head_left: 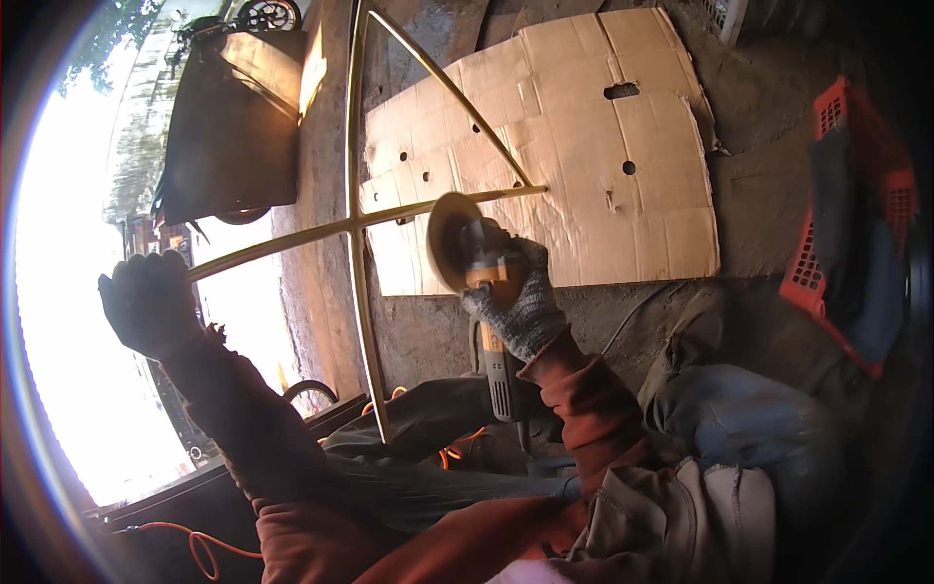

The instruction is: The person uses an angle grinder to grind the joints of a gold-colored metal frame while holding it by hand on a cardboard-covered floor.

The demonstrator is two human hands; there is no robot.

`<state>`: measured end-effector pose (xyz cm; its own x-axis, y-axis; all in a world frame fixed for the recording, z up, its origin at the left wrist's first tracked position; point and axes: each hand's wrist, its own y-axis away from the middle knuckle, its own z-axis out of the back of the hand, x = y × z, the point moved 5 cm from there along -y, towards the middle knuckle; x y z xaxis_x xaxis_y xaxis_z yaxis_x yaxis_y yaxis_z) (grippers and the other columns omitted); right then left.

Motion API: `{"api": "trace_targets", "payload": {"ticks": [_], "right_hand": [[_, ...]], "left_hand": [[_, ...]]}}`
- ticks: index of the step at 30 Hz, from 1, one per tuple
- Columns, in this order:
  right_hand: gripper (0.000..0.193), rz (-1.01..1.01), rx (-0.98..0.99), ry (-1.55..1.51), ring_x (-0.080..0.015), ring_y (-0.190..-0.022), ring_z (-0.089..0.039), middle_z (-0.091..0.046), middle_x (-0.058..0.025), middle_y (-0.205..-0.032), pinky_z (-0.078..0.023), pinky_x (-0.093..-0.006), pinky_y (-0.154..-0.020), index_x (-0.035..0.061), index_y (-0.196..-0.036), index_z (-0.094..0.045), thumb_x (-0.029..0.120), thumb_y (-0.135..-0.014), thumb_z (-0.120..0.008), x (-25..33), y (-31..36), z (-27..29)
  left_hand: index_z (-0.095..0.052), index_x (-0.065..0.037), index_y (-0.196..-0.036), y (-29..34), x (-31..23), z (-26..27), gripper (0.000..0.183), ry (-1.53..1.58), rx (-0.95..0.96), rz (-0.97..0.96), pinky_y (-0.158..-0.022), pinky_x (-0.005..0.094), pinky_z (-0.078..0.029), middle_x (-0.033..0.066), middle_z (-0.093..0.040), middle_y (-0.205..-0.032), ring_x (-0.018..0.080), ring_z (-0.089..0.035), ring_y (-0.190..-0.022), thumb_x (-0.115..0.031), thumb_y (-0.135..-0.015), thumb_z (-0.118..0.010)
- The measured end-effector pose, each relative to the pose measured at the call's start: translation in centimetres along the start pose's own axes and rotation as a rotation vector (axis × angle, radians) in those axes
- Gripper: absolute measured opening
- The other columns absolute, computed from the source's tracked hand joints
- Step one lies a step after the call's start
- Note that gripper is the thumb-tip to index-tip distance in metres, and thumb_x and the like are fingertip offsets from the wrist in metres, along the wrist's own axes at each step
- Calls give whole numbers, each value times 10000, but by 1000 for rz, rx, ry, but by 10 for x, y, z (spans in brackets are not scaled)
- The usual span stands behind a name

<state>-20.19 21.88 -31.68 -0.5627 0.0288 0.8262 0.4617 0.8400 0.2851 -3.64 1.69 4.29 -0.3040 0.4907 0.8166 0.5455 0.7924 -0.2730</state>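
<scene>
Left hand (146, 302): grip closed on frame (355, 226). Right hand (520, 297): grip closed on grinder (477, 268), disc at a bar. Risk: the disc may snag, kicking the grinder toward the legs.

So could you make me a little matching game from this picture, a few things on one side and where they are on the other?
Things:
1. angle grinder
2. metal frame
3. cardboard sheet
4. red crate

Places:
A. at the picture's right edge
B. flat on the ground under the frame
C. gripped in the gloved right hand
D. one bar gripped in the left hand

Pairs: 1-C, 2-D, 3-B, 4-A
</scene>
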Motion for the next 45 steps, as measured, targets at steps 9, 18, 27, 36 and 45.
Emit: {"api": "trace_targets", "payload": {"ticks": [9,18,27,36,45], "right_hand": [[806,165,20,8,-219,-1146,-525,-488,-118,-1262,-530,-358,-893,102,-1324,-301,50,-711,-820,-17,-18,-2],[777,-219,-179,-154,-180,-995,-576,-514,-88,-1140,-564,-326,-812,145,-1290,-320,11,-705,-815,-46,-32,40],[795,256,7,143,-208,-1139,-529,-479,-100,-1263,-491,-368,-949,119,-1330,-328,44,-709,-818,5,-9,-19],[757,-55,-77,18,-209,-1043,-591,-532,-115,-1195,-540,-354,-878,109,-1296,-334,48,-717,-818,-46,-30,41],[770,34,10,118,-205,-1048,-558,-517,-103,-1181,-519,-366,-900,105,-1332,-331,47,-726,-803,-23,-8,8]], "left_hand": [[-497,-115,-713,-17,-24,22,323,3230,651,1180,-713,421,-423,43,-464,-701,218,-490,-698,-294,-973,-428],[-445,-95,-742,-31,-46,-53,371,3865,294,-138,-809,435,-342,87,-432,-805,236,-418,-814,-352,-986,-336],[-393,-140,-672,-20,-39,-22,404,3484,352,829,-713,415,-345,47,-392,-710,215,-380,-701,-363,-997,-304],[-417,-134,-662,-3,-61,-50,385,3646,354,621,-721,409,-351,41,-423,-730,205,-405,-710,-348,-976,-356],[-449,-154,-664,27,-53,-71,376,3614,261,414,-763,398,-363,25,-462,-718,198,-448,-734,-363,-969,-378]]}}
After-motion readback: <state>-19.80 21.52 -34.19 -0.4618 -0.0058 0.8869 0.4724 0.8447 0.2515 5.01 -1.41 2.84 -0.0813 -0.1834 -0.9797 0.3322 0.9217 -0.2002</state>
